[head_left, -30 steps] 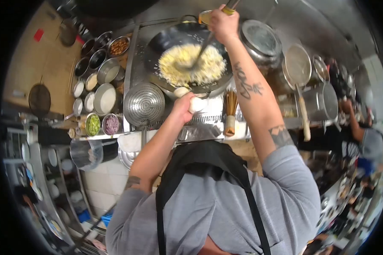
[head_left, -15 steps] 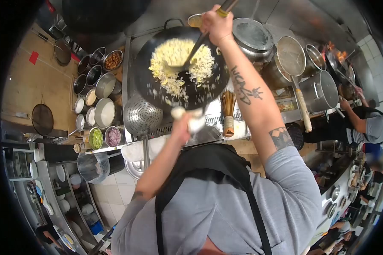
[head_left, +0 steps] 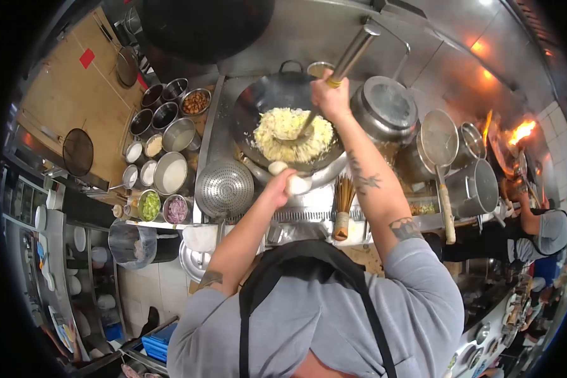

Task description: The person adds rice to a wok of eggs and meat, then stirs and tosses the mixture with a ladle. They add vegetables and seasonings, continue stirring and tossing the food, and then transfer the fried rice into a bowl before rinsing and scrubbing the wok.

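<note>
Black round steel wok sits on the burner of the stainless counter and holds a mound of yellow-white fried rice. My left hand has its grip clamped on the white cloth-wrapped handle at the wok's near rim. My right hand has its grip closed round the long metal ladle; its bowl lies in the rice. Just left of the wok lies a round perforated steel strainer. Further left stand steel ingredient bowls.
</note>
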Action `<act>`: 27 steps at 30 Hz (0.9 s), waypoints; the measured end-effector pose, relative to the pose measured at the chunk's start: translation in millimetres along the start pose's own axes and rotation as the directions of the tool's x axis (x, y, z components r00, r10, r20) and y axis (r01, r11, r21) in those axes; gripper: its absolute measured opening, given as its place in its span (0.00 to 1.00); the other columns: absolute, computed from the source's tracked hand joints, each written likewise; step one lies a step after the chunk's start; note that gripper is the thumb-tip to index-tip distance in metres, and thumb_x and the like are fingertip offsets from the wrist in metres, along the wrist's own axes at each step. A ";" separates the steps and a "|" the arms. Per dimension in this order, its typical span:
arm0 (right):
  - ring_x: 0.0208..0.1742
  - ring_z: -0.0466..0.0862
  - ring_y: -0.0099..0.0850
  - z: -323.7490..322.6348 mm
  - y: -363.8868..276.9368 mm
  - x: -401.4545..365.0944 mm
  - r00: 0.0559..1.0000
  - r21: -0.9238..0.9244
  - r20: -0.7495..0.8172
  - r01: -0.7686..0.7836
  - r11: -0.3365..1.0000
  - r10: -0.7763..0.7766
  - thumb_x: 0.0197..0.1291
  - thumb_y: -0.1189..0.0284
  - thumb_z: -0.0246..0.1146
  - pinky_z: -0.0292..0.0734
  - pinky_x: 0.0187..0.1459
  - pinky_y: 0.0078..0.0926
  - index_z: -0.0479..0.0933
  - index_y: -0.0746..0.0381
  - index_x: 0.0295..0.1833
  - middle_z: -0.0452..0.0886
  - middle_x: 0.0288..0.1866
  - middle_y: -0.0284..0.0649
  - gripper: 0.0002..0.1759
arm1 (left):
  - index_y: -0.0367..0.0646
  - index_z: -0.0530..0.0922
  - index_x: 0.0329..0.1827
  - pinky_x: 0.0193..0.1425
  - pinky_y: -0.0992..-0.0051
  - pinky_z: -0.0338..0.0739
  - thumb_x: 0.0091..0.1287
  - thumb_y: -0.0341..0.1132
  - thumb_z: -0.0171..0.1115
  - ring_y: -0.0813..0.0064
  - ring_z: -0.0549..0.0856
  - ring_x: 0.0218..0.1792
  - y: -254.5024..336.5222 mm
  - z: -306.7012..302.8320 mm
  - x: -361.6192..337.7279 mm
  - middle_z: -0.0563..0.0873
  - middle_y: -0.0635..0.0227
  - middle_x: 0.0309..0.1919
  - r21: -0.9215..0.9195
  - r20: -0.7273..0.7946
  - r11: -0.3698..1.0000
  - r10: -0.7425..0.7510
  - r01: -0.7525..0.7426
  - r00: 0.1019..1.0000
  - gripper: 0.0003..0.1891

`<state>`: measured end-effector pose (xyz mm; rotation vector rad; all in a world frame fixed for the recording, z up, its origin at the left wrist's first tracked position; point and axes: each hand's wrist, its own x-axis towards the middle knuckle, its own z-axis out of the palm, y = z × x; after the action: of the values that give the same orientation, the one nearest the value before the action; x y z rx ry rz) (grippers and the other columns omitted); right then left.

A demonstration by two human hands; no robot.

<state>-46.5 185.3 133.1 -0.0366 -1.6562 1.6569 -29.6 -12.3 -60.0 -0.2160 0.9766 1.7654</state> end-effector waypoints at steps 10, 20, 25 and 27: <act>0.10 0.60 0.19 -45.0 -2.3 8.2 0.921 0.121 -0.380 -0.045 0.992 0.089 0.59 0.80 0.54 0.53 0.11 0.22 0.61 0.53 0.24 0.60 0.14 0.26 0.15 | 0.38 0.54 0.73 0.69 0.46 0.67 0.65 0.33 0.57 0.43 0.71 0.66 -32.5 -104.3 -151.4 0.67 0.44 0.67 -0.465 0.324 0.876 0.036 0.126 0.945 0.34; 0.16 0.71 0.21 13.6 11.1 31.5 0.973 -0.051 0.125 -0.191 0.980 0.196 0.52 0.77 0.64 0.64 0.18 0.23 0.73 0.61 0.23 0.73 0.17 0.31 0.08 | 0.35 0.66 0.64 0.62 0.60 0.78 0.63 0.27 0.60 0.56 0.82 0.55 -45.4 -148.4 -129.2 0.80 0.54 0.54 -0.400 -0.054 0.914 0.050 -0.068 0.997 0.25; 0.14 0.62 0.17 -40.8 -53.7 54.6 0.991 0.098 -0.134 0.004 0.995 0.009 0.56 0.79 0.58 0.58 0.15 0.21 0.63 0.55 0.21 0.63 0.16 0.26 0.15 | 0.35 0.66 0.65 0.63 0.59 0.77 0.64 0.27 0.58 0.56 0.81 0.56 -52.2 -154.5 -167.4 0.80 0.53 0.55 -0.461 -0.123 0.869 0.136 -0.177 0.983 0.25; 0.14 0.61 0.19 -40.1 -7.3 40.8 0.984 0.150 -0.153 -0.071 0.986 0.094 0.56 0.80 0.58 0.57 0.15 0.23 0.61 0.55 0.22 0.61 0.16 0.27 0.16 | 0.36 0.66 0.65 0.63 0.59 0.77 0.64 0.26 0.57 0.55 0.81 0.56 -60.9 -169.5 -166.8 0.79 0.53 0.55 -0.504 -0.145 0.839 0.151 -0.204 0.978 0.25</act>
<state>-50.3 239.2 153.1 -0.1647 -1.4293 1.7839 43.0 -242.1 -106.7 -0.5758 0.5786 2.1871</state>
